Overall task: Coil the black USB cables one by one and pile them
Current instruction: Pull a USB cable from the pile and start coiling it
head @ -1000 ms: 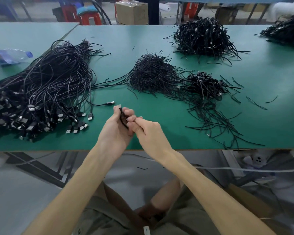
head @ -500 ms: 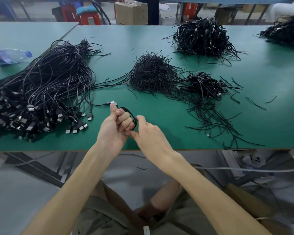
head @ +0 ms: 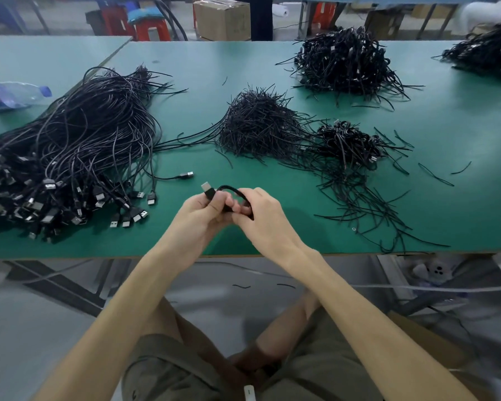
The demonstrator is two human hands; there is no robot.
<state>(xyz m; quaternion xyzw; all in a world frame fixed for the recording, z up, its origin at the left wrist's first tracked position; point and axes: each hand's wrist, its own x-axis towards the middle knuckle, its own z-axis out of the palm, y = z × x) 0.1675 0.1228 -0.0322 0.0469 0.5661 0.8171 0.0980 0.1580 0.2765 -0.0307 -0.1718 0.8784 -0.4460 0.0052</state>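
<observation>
Head view: both hands meet just above the near edge of the green counter (head: pixel 460 204), around the middle of the picture. The left hand (head: pixel 198 217) curls around a black USB cable (head: pixel 229 188), thumb and fingers clamping the gathered turns. The metal plug (head: pixel 206 188) pokes out at eleven o'clock from its knuckles. That grip looks meant to anchor the coil so the turns cannot spring loose. The right hand (head: pixel 262 217) pinches the loop that arches between the two hands, fingers curled on it, apparently shaping the next turn. How many turns are made is hidden inside the fists.

At nine o'clock from the hands lies the big bundle of loose cables (head: pixel 78 146), plugs fanned toward the near edge, probably so one end can be picked out at a time. A stray plug (head: pixel 187 175) lies apart from it at eleven o'clock, near the hands. At twelve o'clock sits a heap of short black strands (head: pixel 258 125), likely ties kept within reach for binding. At two o'clock, the small pile of coiled cables (head: pixel 347 143) seems to be where this one belongs. A larger finished pile (head: pixel 344 62) sits farther back at one o'clock. A plastic bottle (head: pixel 15 95) lies at ten o'clock, well apart from the work.
</observation>
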